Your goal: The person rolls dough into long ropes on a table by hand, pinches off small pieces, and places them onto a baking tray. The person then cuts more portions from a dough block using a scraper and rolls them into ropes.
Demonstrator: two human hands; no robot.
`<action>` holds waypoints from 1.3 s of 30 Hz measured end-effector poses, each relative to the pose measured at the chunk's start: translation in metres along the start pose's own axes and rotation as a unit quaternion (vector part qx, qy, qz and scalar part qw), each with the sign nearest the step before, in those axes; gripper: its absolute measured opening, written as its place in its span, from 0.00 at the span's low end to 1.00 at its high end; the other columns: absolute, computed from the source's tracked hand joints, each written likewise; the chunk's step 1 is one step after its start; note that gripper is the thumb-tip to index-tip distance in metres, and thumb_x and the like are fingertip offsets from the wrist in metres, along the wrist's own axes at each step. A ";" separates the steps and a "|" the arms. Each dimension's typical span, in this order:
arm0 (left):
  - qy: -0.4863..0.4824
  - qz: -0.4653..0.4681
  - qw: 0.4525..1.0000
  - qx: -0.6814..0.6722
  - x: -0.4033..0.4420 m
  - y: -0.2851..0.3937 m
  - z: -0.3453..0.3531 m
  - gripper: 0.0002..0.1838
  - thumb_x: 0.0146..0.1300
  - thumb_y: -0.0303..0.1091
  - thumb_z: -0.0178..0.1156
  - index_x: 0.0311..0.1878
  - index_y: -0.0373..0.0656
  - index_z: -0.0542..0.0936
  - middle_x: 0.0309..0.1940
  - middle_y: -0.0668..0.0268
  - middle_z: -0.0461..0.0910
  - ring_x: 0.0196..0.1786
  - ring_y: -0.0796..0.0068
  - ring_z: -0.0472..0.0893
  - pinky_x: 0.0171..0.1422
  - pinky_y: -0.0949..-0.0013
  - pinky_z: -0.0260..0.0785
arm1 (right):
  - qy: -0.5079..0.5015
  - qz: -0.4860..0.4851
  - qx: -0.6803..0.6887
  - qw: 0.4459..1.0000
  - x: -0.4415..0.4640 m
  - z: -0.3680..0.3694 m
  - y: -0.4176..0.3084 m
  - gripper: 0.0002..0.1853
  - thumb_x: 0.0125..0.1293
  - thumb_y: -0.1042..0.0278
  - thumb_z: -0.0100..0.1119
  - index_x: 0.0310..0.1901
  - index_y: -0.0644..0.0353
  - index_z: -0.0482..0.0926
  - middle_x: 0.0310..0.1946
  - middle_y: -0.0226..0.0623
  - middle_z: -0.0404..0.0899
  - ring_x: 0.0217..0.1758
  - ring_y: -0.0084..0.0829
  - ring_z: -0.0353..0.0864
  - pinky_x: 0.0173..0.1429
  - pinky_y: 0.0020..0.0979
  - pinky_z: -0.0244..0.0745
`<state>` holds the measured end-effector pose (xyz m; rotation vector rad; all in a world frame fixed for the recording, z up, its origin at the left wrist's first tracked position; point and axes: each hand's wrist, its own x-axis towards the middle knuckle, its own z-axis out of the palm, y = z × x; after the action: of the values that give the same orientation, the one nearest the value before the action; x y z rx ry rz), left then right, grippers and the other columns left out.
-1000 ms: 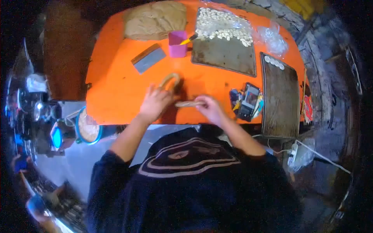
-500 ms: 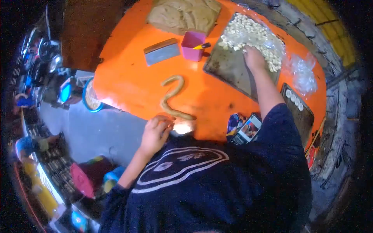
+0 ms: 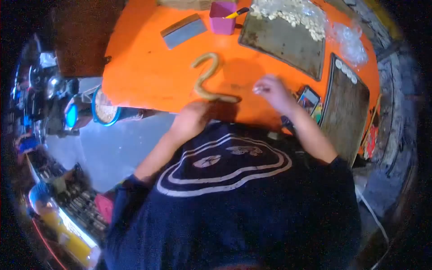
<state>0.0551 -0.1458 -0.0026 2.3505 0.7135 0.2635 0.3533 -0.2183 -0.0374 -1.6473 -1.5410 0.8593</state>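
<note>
My left hand (image 3: pixel 193 119) is curled at the table's near edge, just below the end of a tan dough rope (image 3: pixel 200 87). Its fingers point away and are mostly hidden, so what they hold does not show. Over the orange tabletop, right of the rope, hovers my right hand (image 3: pixel 273 92), its fingers pinched on a small whitish piece (image 3: pixel 257 89). The rope lies in an S-shape on the table. Many similar cream-white pieces (image 3: pixel 292 17), partly under clear plastic, rest at the far side of a dark metal tray (image 3: pixel 283 45).
A dough scraper (image 3: pixel 184 32) and a pink cup (image 3: pixel 222 20) with a yellow-and-black handled tool stand farther back. At right are a second tray (image 3: pixel 344 105) with several white rounds, a crumpled plastic bag (image 3: pixel 350 44) and a phone (image 3: pixel 309 100). A blue-rimmed tub (image 3: pixel 106 108) sits left.
My right hand has drawn back from the pile of white pieces toward me, above the table near the dough rope. My left hand has shifted nearer the rope's end. The view has tilted downward.
</note>
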 end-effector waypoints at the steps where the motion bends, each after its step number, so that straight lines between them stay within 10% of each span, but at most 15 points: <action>1: -0.034 0.028 0.999 -0.019 0.002 -0.005 -0.003 0.15 0.57 0.34 0.52 0.48 0.42 0.74 0.39 0.58 0.77 0.37 0.59 0.77 0.40 0.63 0.68 | -0.022 -0.016 -0.042 0.999 -0.008 0.015 -0.021 0.09 0.53 0.72 0.57 0.37 0.60 0.77 0.31 0.34 0.76 0.31 0.33 0.74 0.37 0.29 0.70; 7: -0.196 0.038 0.970 0.136 0.020 -0.017 0.004 0.22 0.60 0.38 0.47 0.58 0.45 0.66 0.37 0.58 0.79 0.33 0.58 0.78 0.31 0.60 0.68 | 0.070 -0.034 -0.127 0.989 0.001 0.073 -0.043 0.09 0.51 0.74 0.58 0.36 0.62 0.76 0.33 0.36 0.76 0.33 0.34 0.75 0.39 0.28 0.70; 18: -0.141 0.092 0.970 0.178 0.032 -0.019 0.031 0.19 0.63 0.38 0.45 0.54 0.41 0.67 0.34 0.58 0.79 0.28 0.60 0.77 0.26 0.61 0.66 | 0.126 -0.063 -0.254 0.957 -0.009 0.100 -0.047 0.13 0.48 0.74 0.58 0.38 0.62 0.76 0.31 0.36 0.77 0.29 0.39 0.75 0.37 0.29 0.71; 23: -0.012 0.161 0.972 -0.169 0.045 -0.023 0.048 0.20 0.60 0.39 0.52 0.51 0.38 0.70 0.31 0.58 0.79 0.30 0.73 0.77 0.31 0.74 0.67 | 0.128 -0.006 -0.210 0.969 -0.017 0.084 -0.058 0.07 0.52 0.75 0.55 0.34 0.62 0.76 0.26 0.37 0.76 0.27 0.35 0.74 0.35 0.29 0.71; 27: -0.065 -0.059 0.891 -0.445 0.037 0.002 0.057 0.12 0.61 0.36 0.53 0.45 0.40 0.75 0.31 0.63 0.78 0.32 0.82 0.74 0.33 0.81 0.64 | 0.093 0.127 0.356 0.921 -0.037 0.076 -0.052 0.05 0.56 0.77 0.52 0.34 0.65 0.75 0.26 0.36 0.77 0.25 0.27 0.74 0.30 0.25 0.70; 39: 0.025 -0.188 0.887 -0.422 0.045 0.032 0.077 0.07 0.61 0.28 0.50 0.38 0.40 0.77 0.26 0.67 0.76 0.26 0.82 0.75 0.26 0.82 0.66 | 0.122 0.134 0.261 0.948 -0.060 0.067 -0.053 0.05 0.58 0.79 0.51 0.37 0.65 0.74 0.29 0.36 0.78 0.24 0.22 0.72 0.27 0.21 0.69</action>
<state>0.1336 -0.1823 -0.0405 1.3538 0.8441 0.3691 0.2646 -0.2726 -0.0277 -1.5076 -0.8354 1.0512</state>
